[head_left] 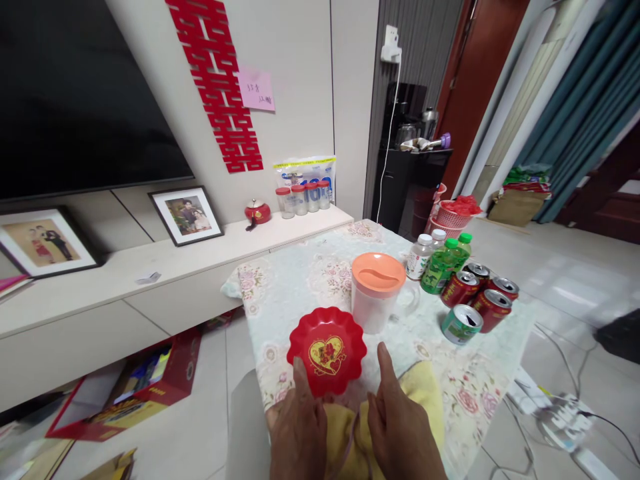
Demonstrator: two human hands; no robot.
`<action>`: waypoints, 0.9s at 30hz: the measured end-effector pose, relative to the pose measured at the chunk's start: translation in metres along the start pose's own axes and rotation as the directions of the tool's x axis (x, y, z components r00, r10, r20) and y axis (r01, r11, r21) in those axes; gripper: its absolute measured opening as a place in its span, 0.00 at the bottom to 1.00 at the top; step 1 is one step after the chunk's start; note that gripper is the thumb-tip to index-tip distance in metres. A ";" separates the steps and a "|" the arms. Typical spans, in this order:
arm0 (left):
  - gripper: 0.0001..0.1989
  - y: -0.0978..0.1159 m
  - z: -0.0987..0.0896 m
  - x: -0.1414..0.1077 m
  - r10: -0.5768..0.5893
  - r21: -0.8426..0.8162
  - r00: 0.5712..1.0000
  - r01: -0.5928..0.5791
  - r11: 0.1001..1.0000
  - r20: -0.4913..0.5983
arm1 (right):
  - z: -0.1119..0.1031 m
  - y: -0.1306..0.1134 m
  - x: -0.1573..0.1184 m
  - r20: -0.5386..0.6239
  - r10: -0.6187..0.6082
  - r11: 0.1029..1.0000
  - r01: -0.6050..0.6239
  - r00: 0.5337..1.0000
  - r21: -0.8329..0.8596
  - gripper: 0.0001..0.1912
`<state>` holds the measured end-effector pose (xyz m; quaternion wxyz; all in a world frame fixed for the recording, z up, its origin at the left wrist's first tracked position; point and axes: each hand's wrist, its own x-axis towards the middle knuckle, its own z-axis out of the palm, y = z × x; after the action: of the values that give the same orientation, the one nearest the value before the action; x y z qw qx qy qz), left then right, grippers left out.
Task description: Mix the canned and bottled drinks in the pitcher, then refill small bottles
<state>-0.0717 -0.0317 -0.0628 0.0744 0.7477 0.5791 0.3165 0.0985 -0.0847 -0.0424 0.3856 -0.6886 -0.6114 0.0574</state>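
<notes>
My left hand [299,427] is at the table's front edge, index finger stretched out over the near rim of a red scalloped plate [350,343]. The plate bears a gold heart print. To the right, my right hand [403,423] points its index finger upward, its other fingers partly bent. Neither hand visibly holds anything. A yellow cloth [430,393] lies beneath and between both hands, partly hidden by them. Just beyond the plate stands a clear plastic pitcher [373,313] with an orange lid [379,273], its handle toward the right.
Right of the pitcher are red cans [491,310], a short green can [462,325], green bottles [443,267] and white-capped bottles [419,257]. A flowered tablecloth [310,280] covers the table. Behind is a white cabinet [235,247] with red-lidded jars [299,199]. Cables [520,427] lie on the floor, right.
</notes>
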 end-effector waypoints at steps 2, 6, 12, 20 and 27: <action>0.42 -0.007 0.002 0.001 -0.008 -0.009 0.997 0.008 1.000 0.077 | 0.003 0.002 -0.001 0.030 0.011 1.000 -0.011 0.999 -0.007 0.40; 0.32 -0.010 0.008 -0.003 -0.069 0.096 0.939 0.038 0.995 0.337 | 0.010 0.011 0.000 0.289 0.058 0.993 -0.027 0.956 -0.111 0.40; 0.22 -0.012 0.025 -0.012 0.180 0.106 0.960 -0.206 0.973 0.213 | -0.012 0.016 0.013 0.584 -0.037 0.991 0.107 0.811 -0.086 0.15; 0.37 0.029 0.025 0.063 0.160 -0.375 0.977 -0.098 0.922 0.138 | -0.102 0.008 0.134 0.118 -0.232 0.969 0.240 0.965 -0.052 0.12; 0.72 0.083 0.074 0.142 0.051 -0.644 0.965 0.132 0.753 0.257 | -0.098 0.009 0.239 0.302 -0.019 0.835 0.181 0.953 -0.520 0.14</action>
<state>0.0561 0.0904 -0.0259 0.4135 0.6958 0.4324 0.3974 0.2184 0.0821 0.1141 0.0857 -0.7204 -0.6871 -0.0397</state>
